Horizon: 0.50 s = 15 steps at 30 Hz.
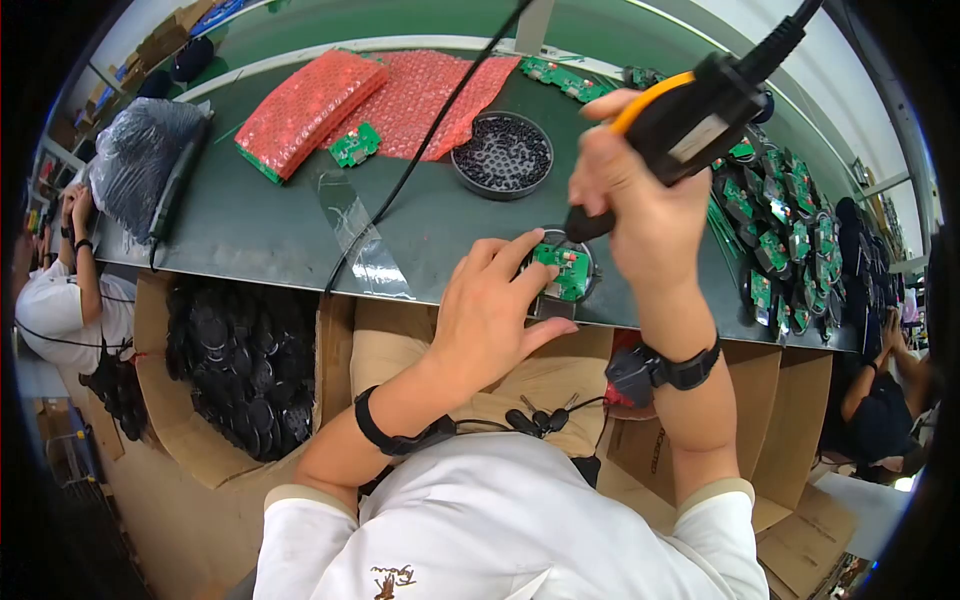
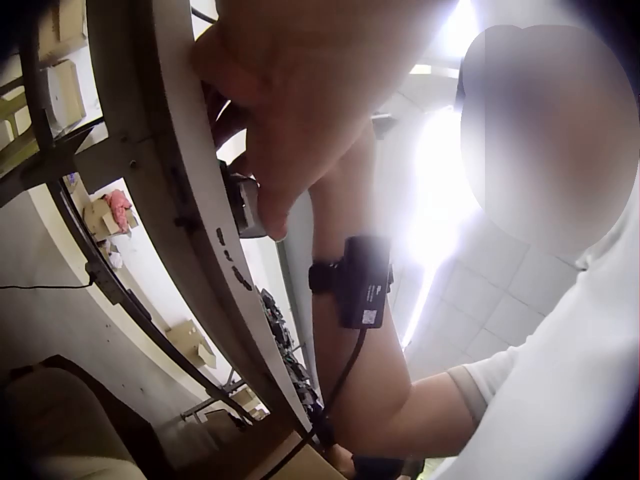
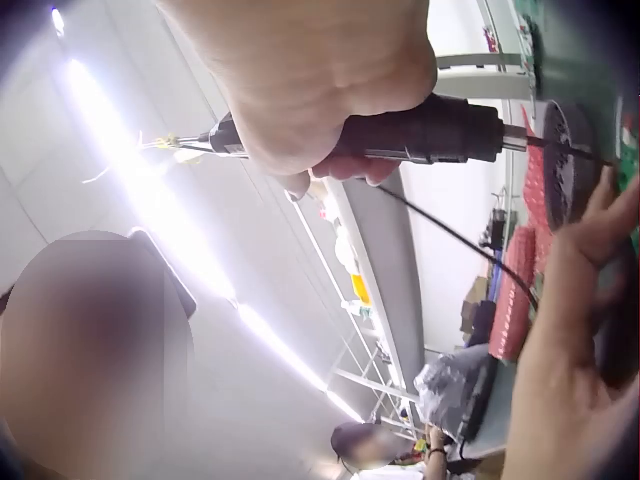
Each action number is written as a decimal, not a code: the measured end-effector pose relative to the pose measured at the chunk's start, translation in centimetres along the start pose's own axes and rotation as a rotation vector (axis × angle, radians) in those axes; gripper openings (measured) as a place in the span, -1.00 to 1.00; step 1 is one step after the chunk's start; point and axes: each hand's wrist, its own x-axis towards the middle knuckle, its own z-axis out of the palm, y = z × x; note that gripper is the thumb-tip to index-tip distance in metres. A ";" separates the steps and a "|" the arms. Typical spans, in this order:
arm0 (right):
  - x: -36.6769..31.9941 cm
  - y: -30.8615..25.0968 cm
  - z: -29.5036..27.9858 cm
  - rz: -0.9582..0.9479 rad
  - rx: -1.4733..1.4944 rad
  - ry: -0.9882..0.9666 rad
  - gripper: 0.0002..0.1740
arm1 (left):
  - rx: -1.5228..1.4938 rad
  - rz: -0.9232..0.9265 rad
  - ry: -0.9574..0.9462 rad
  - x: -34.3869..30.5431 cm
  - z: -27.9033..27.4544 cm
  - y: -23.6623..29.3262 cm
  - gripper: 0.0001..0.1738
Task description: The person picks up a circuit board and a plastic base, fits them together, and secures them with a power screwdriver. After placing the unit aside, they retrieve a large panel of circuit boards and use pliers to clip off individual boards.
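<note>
- Landmark: the screw dish [image 1: 503, 193], round and dark, on the green table [image 1: 270, 220]. All places below refer to it.
- Circuit board [image 1: 568, 272]: sits in a round case [image 1: 594, 282] on the person's side of the screw dish and to its right, near the table edge.
- Left hand [image 1: 488, 308]: lies nearer the person than the screw dish. Fingers are extended and apart; fingertips touch the board's left side. The thumb stands away from the fingers.
- Right hand [image 1: 645, 195]: is to the right of the screw dish, clamped around the electric screwdriver [image 1: 690, 120].
- Bit [image 3: 560, 147]: points toward the board. Contact with a screw cannot be told.
- Board handling: probably light, stiff and thin, with fragile raised parts. Hold by bare edges or the case rim; avoid pressing on components.
- Case handling: probably light, smooth and prone to turning. Steady it at the rim, clear of the bit.
- Screwdriver handling: probably the heaviest item in hand. Grip the barrel; allow for drag from its cord.
- Other boards: a heap [image 1: 790, 235] lies right of the screw dish; one loose board [image 1: 355, 146] lies left of it, beside red bubble wrap [image 1: 315, 105].
</note>
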 end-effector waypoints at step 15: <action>-8.6 2.4 -9.4 0.201 -0.468 0.281 -0.62 | -0.008 0.121 0.199 -1.1 1.4 -1.1 -0.05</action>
